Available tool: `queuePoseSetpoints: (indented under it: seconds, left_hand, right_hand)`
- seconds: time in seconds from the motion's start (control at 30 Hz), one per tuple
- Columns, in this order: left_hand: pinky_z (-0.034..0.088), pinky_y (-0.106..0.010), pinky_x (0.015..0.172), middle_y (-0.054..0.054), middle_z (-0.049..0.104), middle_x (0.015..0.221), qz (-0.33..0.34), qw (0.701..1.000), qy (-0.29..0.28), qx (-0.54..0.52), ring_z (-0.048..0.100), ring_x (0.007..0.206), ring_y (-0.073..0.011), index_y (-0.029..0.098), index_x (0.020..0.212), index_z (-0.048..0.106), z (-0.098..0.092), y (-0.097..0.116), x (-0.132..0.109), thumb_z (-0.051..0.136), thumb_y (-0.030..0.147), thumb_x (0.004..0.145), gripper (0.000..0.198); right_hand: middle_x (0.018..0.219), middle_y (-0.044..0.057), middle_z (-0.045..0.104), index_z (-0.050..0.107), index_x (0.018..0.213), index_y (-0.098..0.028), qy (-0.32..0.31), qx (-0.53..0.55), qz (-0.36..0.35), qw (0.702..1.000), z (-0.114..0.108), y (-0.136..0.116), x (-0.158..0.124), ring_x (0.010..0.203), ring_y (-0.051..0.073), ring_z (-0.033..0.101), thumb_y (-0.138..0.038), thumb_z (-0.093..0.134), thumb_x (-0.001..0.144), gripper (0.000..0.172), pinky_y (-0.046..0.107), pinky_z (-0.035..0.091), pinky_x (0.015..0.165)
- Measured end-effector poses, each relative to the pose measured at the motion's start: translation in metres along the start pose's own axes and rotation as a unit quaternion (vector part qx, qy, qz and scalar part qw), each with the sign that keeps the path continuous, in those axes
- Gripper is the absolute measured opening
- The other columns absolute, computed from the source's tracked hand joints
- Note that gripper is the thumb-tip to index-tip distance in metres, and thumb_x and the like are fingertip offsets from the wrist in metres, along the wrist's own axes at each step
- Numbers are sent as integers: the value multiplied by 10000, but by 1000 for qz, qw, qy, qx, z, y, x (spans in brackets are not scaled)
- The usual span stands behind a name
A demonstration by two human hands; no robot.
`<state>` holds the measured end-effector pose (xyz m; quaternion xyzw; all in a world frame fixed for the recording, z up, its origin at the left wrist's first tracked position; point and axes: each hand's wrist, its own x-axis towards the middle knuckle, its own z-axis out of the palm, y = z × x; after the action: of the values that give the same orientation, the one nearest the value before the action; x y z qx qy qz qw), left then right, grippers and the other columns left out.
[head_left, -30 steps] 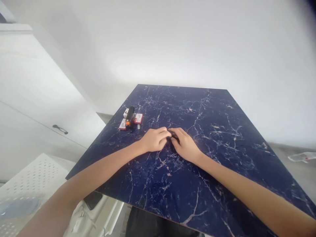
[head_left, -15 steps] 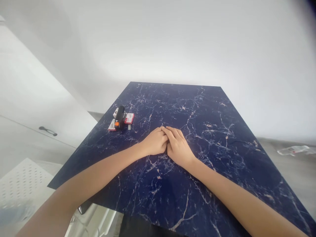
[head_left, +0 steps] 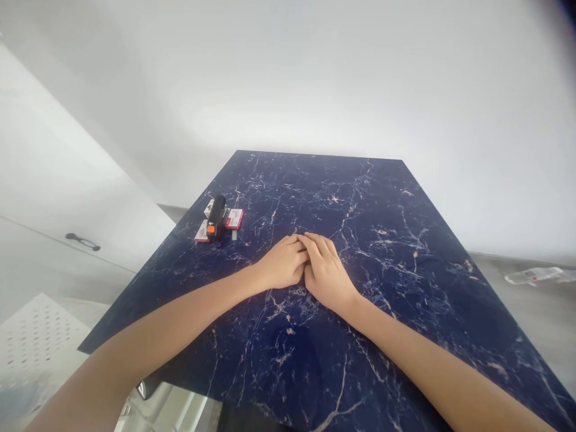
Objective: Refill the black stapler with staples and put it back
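Observation:
My left hand [head_left: 284, 263] rests on the dark blue marble-patterned table [head_left: 310, 186], its fingers curled inward. Against it lies my right hand [head_left: 327, 269], with closed, bent fingers over the left fingertips. The two hands touch each other, and no object shows in either one. Part of the left fingers is hidden under the right. Farther off to the left, apart from both hands, is a black stapler-like object [head_left: 218, 215] with an orange patch on its near end. Small red-and-white boxes [head_left: 234, 218] lie around it, and a small pale piece [head_left: 234, 236] sits beside them.
A white wall [head_left: 315, 90] stands behind the table. At the left is a pale cabinet with a dark handle [head_left: 83, 242], and below it a white perforated surface [head_left: 36, 330]. A clear plastic item [head_left: 535, 275] lies beyond the table's right edge.
Both hands stay together in the same pose. The view has shifted slightly, so the table and the objects at the left appear a little lower.

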<state>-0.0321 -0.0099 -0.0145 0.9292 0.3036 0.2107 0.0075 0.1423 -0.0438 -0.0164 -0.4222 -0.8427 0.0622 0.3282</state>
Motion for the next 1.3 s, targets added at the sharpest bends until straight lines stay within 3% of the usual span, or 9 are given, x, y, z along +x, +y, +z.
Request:
queuePoseSetpoints:
  seconds: [1.07,1.3]
  left_hand:
    - [552,-493,967,-133,746,1121,-5,1000,-9,5,639,1118,-307,156,1059,785,2,-1,-1,560,119,923,265]
    - [550,-505,981,-146,751,1116,3,1000,-4,-4,641,1125,-312,140,1066,787,2,-1,-1,552,106,929,275]
  right_hand:
    - [1454,190,557,396,1566,-193,-25,19,2,1000,0,1,0,1334,356,532,-26,394,886,700,636,507,1102]
    - [1455,196,556,427,1545,-148,-30,15,6,999,-1,2,0,1330,347,527,-19,408,875,683,599,495,1131]
